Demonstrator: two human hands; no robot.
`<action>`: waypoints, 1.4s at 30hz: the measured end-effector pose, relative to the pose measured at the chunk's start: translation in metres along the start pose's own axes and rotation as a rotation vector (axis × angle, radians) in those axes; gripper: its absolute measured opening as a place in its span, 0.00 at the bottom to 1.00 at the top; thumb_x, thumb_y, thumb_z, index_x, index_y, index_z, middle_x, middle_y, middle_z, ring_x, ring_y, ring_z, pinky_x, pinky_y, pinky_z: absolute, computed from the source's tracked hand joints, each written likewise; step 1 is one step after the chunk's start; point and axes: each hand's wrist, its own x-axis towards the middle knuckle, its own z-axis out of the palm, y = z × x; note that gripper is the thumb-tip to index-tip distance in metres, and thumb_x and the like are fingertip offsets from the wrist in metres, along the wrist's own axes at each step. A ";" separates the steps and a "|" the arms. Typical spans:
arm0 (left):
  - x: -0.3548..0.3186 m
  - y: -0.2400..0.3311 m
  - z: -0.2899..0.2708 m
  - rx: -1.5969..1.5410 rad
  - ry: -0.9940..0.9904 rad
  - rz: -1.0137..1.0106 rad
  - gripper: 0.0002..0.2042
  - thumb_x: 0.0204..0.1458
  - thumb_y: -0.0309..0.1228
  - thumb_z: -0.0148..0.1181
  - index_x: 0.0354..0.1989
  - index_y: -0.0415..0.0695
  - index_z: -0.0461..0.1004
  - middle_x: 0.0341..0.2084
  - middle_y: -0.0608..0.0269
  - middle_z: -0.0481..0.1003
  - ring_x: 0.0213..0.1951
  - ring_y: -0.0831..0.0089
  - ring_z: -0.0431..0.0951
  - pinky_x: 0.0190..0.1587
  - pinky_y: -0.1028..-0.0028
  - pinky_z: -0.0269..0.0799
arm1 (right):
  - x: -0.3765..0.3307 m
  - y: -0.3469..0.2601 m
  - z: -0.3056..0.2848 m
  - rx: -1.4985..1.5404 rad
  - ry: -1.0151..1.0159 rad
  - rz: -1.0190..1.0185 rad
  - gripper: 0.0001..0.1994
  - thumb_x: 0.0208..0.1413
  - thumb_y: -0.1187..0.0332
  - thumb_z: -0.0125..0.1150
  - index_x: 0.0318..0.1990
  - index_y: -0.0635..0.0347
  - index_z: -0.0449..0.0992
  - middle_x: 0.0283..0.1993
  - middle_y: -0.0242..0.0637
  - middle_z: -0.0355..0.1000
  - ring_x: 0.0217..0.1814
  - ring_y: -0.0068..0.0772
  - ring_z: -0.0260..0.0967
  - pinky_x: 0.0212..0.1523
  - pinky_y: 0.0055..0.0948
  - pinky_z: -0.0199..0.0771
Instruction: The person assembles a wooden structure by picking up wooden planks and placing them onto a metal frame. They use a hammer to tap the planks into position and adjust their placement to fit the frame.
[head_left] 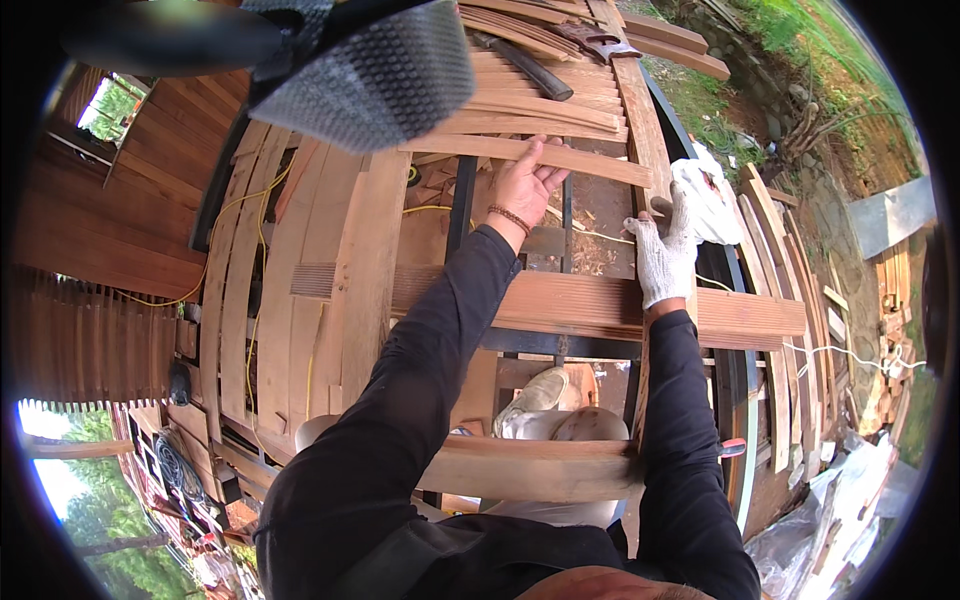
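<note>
My left hand (pixel 527 190), bare and with a beaded bracelet, is turned partly palm up. Its thumb and curled fingers hold the near edge of a thin wooden slat (pixel 590 163) that lies crosswise. In a white work glove, my right hand (pixel 667 250) rests on a long wooden beam (pixel 640 110), close to the slat's right end. Its thumb and fingers are spread apart, though some fingertips are hard to make out. Nearer to me, a wide grooved board (pixel 580 298) runs crosswise beneath both forearms.
Several slats lie stacked beyond my hands, with a hammer (pixel 525 68) and a handsaw (pixel 597 40) on them. White plastic (pixel 708 200) sits beside my right hand. A yellow cord (pixel 262 240) crosses planks at left. A dark textured object (pixel 365 80) blocks the upper left.
</note>
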 end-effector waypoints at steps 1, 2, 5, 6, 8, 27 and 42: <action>-0.001 -0.006 0.002 0.004 0.003 0.017 0.14 0.68 0.32 0.58 0.58 0.43 0.69 0.55 0.50 0.76 0.60 0.56 0.78 0.63 0.54 0.77 | 0.001 0.001 -0.001 0.025 0.003 0.036 0.36 0.57 0.73 0.67 0.73 0.62 0.63 0.60 0.47 0.73 0.65 0.41 0.69 0.68 0.38 0.67; -0.002 -0.013 0.004 0.008 0.006 0.033 0.14 0.68 0.32 0.58 0.58 0.43 0.69 0.54 0.50 0.77 0.59 0.56 0.78 0.62 0.54 0.78 | 0.003 0.001 -0.001 0.038 -0.003 0.064 0.36 0.57 0.73 0.67 0.74 0.61 0.62 0.59 0.46 0.73 0.64 0.39 0.69 0.67 0.38 0.66; 0.009 -0.018 0.010 -0.005 -0.044 0.048 0.13 0.67 0.29 0.58 0.58 0.45 0.69 0.54 0.52 0.77 0.59 0.55 0.79 0.61 0.52 0.78 | 0.006 -0.004 -0.007 0.035 -0.028 0.140 0.36 0.57 0.74 0.67 0.74 0.59 0.62 0.58 0.43 0.74 0.60 0.35 0.70 0.65 0.37 0.68; 0.013 -0.016 0.013 -0.019 -0.067 0.054 0.13 0.67 0.28 0.58 0.58 0.46 0.69 0.54 0.53 0.77 0.59 0.55 0.79 0.61 0.52 0.79 | 0.005 -0.005 -0.006 0.130 -0.013 0.139 0.36 0.56 0.77 0.68 0.74 0.60 0.63 0.58 0.43 0.73 0.60 0.33 0.70 0.62 0.34 0.71; 0.020 -0.011 0.015 -0.019 -0.088 0.015 0.10 0.67 0.27 0.58 0.54 0.46 0.71 0.53 0.55 0.78 0.59 0.56 0.79 0.61 0.52 0.78 | 0.005 -0.016 -0.003 0.217 -0.020 0.201 0.37 0.55 0.79 0.68 0.73 0.61 0.63 0.60 0.43 0.70 0.60 0.31 0.69 0.59 0.30 0.75; 0.039 -0.006 0.004 -0.145 0.007 -0.069 0.09 0.60 0.22 0.54 0.48 0.44 0.72 0.50 0.55 0.78 0.57 0.57 0.79 0.64 0.45 0.75 | 0.090 -0.001 0.039 -0.155 0.012 0.134 0.21 0.57 0.67 0.70 0.58 0.63 0.79 0.47 0.37 0.80 0.45 0.28 0.76 0.47 0.28 0.77; 0.046 -0.012 0.002 -0.027 0.179 -0.005 0.13 0.61 0.29 0.52 0.51 0.38 0.71 0.50 0.51 0.78 0.55 0.56 0.79 0.58 0.51 0.79 | 0.091 -0.015 0.043 -0.229 0.030 0.225 0.18 0.60 0.60 0.68 0.50 0.65 0.83 0.45 0.46 0.79 0.48 0.40 0.76 0.53 0.34 0.73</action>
